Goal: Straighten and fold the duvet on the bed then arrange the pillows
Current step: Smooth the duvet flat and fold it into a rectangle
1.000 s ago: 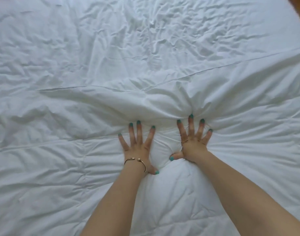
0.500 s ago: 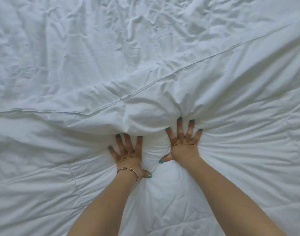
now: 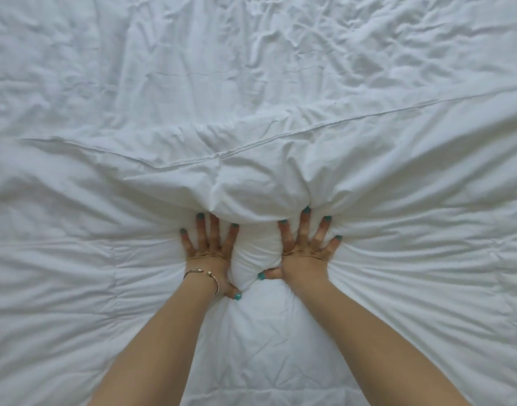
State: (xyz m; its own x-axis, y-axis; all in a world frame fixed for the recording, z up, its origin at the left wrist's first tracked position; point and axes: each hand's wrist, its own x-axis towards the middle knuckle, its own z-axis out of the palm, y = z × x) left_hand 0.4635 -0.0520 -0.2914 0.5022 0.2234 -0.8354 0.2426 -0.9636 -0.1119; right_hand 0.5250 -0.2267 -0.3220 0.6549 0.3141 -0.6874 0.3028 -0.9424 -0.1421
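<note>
Pressing flat: left hand [image 3: 208, 253] and right hand [image 3: 305, 256], fingers spread, gripping nothing, on bunched duvet [image 3: 397, 288] mid-bed. Duvet covers near part of bed; wrinkled sheet [image 3: 251, 68] beyond. Straightening unfinished; folding, pillows left. No pillows visible.

Duvet [image 3: 397, 288] ran off frame on L, R & near edges; sheet [image 3: 134, 68] cut off at top. Both forearms cut by bottom edge. Left hand [image 3: 208, 253] middle fingertip tucked under bunched fold, nail hidden. Pillows not discernible.
</note>
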